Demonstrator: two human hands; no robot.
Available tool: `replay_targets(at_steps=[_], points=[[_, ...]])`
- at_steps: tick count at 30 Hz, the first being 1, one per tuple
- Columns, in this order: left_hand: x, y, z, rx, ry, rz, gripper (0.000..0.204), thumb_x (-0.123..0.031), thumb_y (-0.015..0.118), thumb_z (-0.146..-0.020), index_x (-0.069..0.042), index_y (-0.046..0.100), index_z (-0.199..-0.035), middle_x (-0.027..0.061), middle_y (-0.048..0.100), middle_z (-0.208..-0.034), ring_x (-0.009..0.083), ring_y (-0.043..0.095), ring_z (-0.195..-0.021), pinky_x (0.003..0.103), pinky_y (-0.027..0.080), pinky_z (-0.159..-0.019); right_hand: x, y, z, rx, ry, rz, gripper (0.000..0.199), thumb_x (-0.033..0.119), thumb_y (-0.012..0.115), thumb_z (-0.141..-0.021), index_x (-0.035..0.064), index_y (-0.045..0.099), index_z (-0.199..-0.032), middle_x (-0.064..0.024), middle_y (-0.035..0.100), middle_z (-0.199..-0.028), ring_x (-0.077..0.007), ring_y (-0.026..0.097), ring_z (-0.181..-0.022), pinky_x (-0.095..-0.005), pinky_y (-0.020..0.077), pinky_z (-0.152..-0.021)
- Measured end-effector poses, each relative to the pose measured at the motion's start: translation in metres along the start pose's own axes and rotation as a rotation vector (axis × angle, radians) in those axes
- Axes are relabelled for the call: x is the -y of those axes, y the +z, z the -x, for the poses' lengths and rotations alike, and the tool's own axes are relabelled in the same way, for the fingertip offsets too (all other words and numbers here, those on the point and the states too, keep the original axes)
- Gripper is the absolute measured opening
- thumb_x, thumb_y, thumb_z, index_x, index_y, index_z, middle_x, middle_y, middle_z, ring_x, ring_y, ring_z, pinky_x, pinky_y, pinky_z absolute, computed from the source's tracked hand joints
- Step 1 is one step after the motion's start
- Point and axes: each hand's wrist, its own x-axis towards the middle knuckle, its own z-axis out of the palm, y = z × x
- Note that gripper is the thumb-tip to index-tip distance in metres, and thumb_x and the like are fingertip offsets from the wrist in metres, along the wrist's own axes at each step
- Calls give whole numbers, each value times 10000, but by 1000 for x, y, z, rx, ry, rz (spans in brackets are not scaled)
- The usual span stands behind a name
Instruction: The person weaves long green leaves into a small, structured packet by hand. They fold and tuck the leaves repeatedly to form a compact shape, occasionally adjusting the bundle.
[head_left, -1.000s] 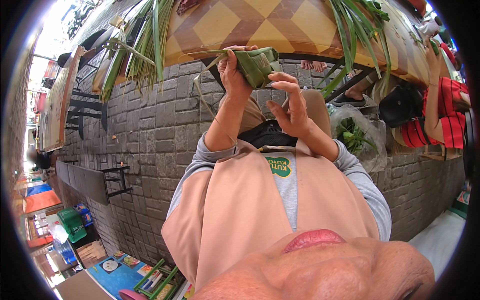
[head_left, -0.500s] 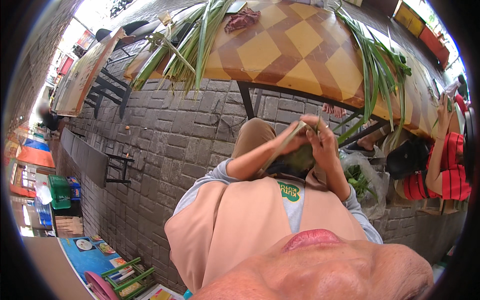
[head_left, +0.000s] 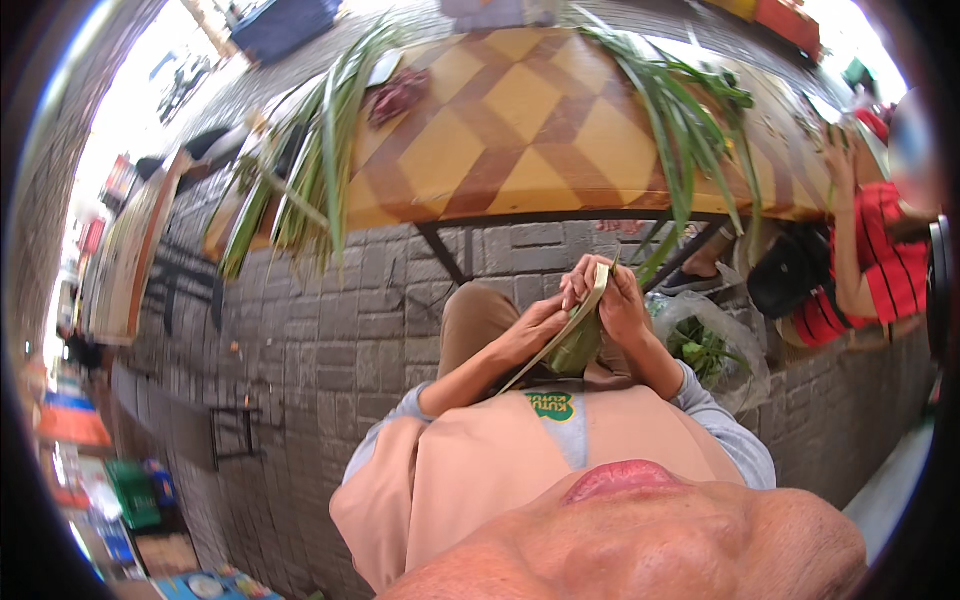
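Fingers [head_left: 577, 285] of left hand [head_left: 545, 320] and right hand [head_left: 624, 308] curled inward, pinching leaf strip [head_left: 580, 322], green leaf bundle [head_left: 577, 353] below

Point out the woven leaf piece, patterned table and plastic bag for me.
Woven leaf piece [head_left: 576, 351], head view: green side.
Patterned table [head_left: 505, 105], head view: bare tabletop.
Plastic bag [head_left: 746, 388], head view: lower wall.

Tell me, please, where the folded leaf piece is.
In the head view, the folded leaf piece is just right of centre, held between the left hand and right hand.

The grey shirt [head_left: 573, 447] bears a green, yellow-lettered emblem [head_left: 551, 406].
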Motion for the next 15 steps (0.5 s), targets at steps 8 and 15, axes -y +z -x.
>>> replay_targets(at_steps=[8,15], points=[[-111,-130,-7,-585,457,-505,197,-37,489,-896,3,580,-1066,31,615,-906,92,535,-789,232,435,-705,20,-83,-96,-269,-40,-229,349,350,487,-980,140,421,-709,-10,469,-711,-176,536,-707,-394,431,-761],[-219,-361,-1,-1315,185,-1233,292,-117,489,-881,-46,593,-1144,204,683,-935,326,672,-851,414,527,-753,-17,-116,-155,-269,60,-144,343,277,416,-1018,98,404,-726,-47,496,-775,-214,563,-731,-411,500,-766]])
